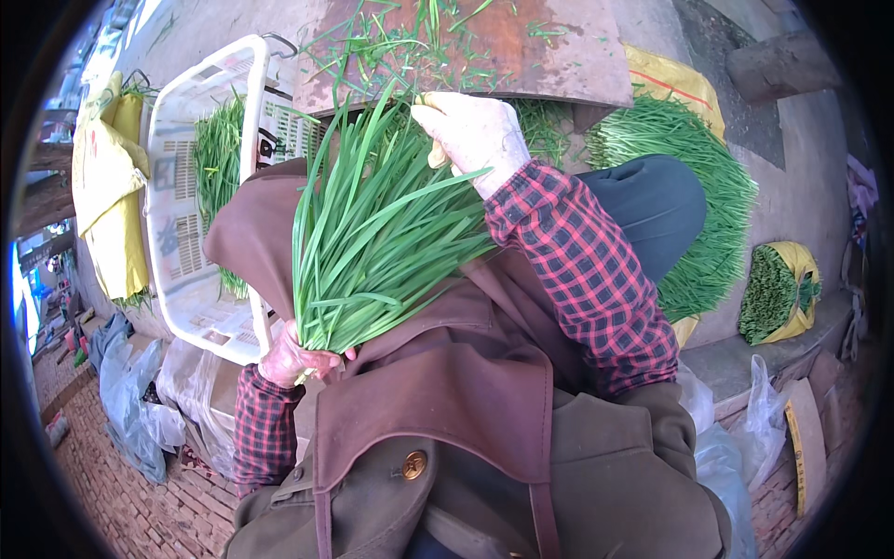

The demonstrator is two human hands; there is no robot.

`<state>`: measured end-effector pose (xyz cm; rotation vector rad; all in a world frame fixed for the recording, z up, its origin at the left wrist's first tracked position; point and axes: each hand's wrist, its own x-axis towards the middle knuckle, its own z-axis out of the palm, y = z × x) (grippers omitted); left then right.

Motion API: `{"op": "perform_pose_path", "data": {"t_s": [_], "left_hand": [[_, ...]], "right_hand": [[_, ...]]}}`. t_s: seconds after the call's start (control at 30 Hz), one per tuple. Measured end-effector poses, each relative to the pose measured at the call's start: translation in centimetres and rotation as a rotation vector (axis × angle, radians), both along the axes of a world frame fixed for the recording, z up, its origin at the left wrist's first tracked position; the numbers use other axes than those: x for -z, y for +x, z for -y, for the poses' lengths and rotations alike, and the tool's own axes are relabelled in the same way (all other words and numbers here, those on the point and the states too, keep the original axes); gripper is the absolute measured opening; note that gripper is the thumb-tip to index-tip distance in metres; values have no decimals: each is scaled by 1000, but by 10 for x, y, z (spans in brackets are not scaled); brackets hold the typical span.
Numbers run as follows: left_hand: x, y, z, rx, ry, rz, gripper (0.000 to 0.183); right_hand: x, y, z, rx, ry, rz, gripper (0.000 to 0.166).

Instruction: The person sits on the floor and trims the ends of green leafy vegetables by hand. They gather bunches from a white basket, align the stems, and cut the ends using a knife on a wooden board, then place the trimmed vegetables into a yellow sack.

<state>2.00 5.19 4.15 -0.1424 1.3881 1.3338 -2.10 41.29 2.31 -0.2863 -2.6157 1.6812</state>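
A large bunch of long green garlic chives (384, 230) lies fanned over the brown apron on my lap. My left hand (297, 356) is closed around its narrow gathered end, at the lower left of the bunch. At the far, spread end is my right hand (471, 133), in a pale glove, its fingers bent at the leaf tips near the board's edge. Whether those fingers pinch a leaf cannot be made out. Just beyond stands a wooden board (573, 63) strewn with loose leaf scraps (398, 56).
Left of my knee stands a white plastic crate (164, 279) holding chives (222, 154), with a yellow sack (115, 189) beyond. A big pile of chives (705, 202) lies right of my other knee; a yellow-wrapped bundle (772, 293) sits farther right. Plastic bags (129, 405) lie behind at left.
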Motion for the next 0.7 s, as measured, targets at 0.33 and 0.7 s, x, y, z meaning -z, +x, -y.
{"op": "perform_pose_path", "data": {"t_s": [0.33,0.7], "left_hand": [[-4,-2,-3,15,-17,15,31],[-3,0,-1,-2,-38,-5,27]], "right_hand": [[19,-15,10,-196,173,150,35],[39,2,21,128,319,-80,24]]}}
